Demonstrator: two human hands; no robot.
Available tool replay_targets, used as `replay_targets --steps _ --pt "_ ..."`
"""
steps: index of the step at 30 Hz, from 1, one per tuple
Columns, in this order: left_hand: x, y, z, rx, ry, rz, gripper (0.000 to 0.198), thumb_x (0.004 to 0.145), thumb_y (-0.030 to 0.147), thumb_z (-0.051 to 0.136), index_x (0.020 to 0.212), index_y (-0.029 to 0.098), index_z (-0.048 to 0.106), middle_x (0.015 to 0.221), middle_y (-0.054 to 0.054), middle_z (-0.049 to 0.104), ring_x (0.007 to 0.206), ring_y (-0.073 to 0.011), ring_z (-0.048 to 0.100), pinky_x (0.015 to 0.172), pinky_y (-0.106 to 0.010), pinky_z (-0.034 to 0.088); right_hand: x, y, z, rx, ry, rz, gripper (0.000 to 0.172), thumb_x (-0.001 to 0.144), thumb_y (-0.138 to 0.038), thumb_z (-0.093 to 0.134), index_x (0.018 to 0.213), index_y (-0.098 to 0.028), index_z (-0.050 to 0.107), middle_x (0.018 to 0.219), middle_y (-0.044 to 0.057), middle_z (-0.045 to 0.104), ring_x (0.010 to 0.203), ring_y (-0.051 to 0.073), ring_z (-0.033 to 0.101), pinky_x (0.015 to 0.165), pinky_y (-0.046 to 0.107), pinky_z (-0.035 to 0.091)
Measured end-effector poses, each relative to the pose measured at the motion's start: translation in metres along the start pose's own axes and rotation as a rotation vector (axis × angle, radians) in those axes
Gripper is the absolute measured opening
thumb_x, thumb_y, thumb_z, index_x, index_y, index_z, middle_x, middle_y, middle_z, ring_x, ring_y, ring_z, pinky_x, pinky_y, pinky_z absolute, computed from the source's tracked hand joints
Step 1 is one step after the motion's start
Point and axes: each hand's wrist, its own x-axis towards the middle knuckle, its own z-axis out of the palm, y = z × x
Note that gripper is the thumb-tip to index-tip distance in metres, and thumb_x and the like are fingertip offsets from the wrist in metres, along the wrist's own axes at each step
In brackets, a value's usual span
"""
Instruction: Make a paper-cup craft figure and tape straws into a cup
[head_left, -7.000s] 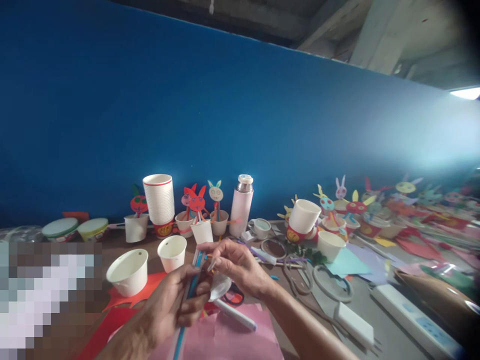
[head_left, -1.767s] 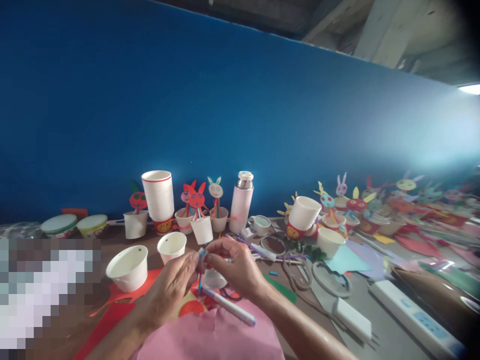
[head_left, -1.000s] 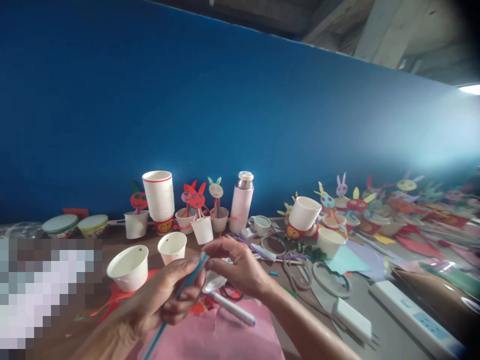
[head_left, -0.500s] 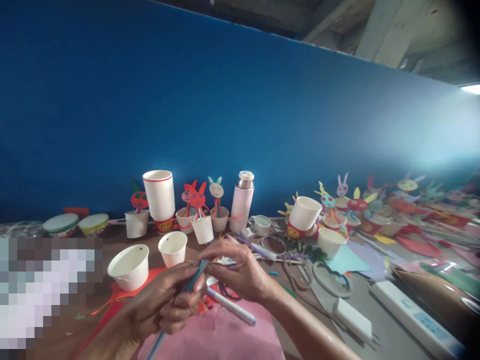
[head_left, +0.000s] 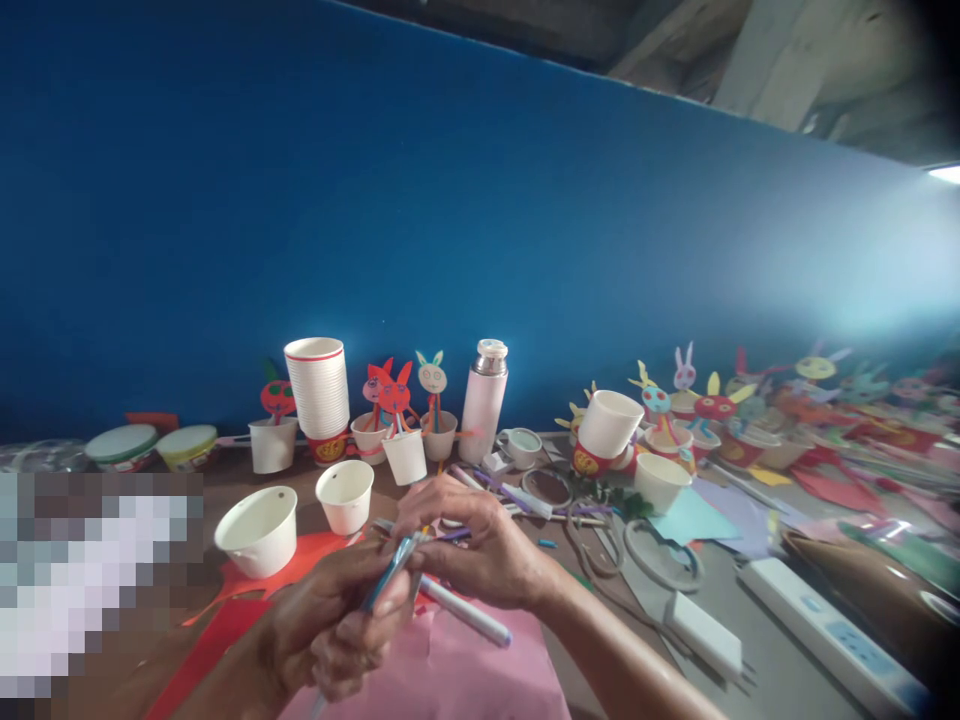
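My left hand (head_left: pixel 337 610) is closed around a slim blue stick-like piece (head_left: pixel 388 580), held slanted with its upper end poking out past the thumb. Whether it is rolled paper or a straw I cannot tell. The fingers of my right hand (head_left: pixel 476 540) are bent together at that upper end, pinching it. Both hands are above a pink paper sheet (head_left: pixel 487 680). A white marker pen with a purple end (head_left: pixel 469 612) lies on the sheet, just right of my fingers.
Paper cups (head_left: pixel 259 535) and a cup stack (head_left: pixel 319 385) stand to the left. Behind are rabbit-faced cup figures (head_left: pixel 431 378) and a pink thermos (head_left: pixel 484 405). Cables (head_left: pixel 664 560), a charger (head_left: pixel 705 635), a power strip (head_left: pixel 825 630) and coloured paper (head_left: pixel 694 512) lie to the right.
My left fingers and the blue piece have shifted slightly, and more of its shiny upper end shows between my hands. My right hand stays at nearly the same place.
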Motion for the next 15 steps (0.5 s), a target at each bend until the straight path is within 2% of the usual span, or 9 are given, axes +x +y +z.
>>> replay_targets --steps 6,9,13,15 --pt "0.001 -0.002 0.006 -0.045 -0.025 -0.054 0.031 0.081 0.038 0.052 0.064 0.014 0.059 0.037 0.010 0.033 0.023 -0.0004 0.011 0.021 -0.012 0.016 -0.002 0.006 -0.002 0.021 -0.035 -0.055 0.017 0.081 -0.023 0.062 0.097 -0.018 0.065 0.089 0.005 0.064 0.091 0.016 0.057 0.086 0.032 0.043" --pt "0.002 -0.003 0.003 -0.038 0.005 -0.065 0.032 0.082 0.038 0.049 0.064 0.013 0.059 0.037 0.009 0.035 0.023 -0.0008 0.012 0.021 -0.012 0.017 -0.002 0.008 -0.002 0.018 -0.040 -0.064 0.014 0.081 -0.022 0.062 0.094 -0.018 0.067 0.088 0.005 0.064 0.091 0.017 0.057 0.087 0.033 0.043" --pt "0.004 -0.003 -0.003 0.002 0.075 -0.104 0.035 0.080 0.045 0.048 0.065 0.015 0.058 0.038 0.006 0.044 0.020 -0.0032 0.025 0.021 -0.015 0.031 -0.003 0.011 -0.004 0.025 -0.015 -0.019 0.012 0.079 -0.021 0.064 0.090 -0.015 0.067 0.086 0.006 0.063 0.087 0.016 0.057 0.082 0.030 0.044" --pt "0.006 -0.002 -0.001 0.062 0.168 -0.113 0.040 0.079 0.050 0.046 0.065 0.014 0.059 0.039 0.004 0.048 0.021 -0.0053 0.035 0.022 -0.018 0.037 -0.004 0.014 -0.005 0.043 -0.006 0.027 0.012 0.079 -0.021 0.064 0.088 -0.015 0.066 0.086 0.005 0.063 0.086 0.016 0.057 0.080 0.029 0.045"
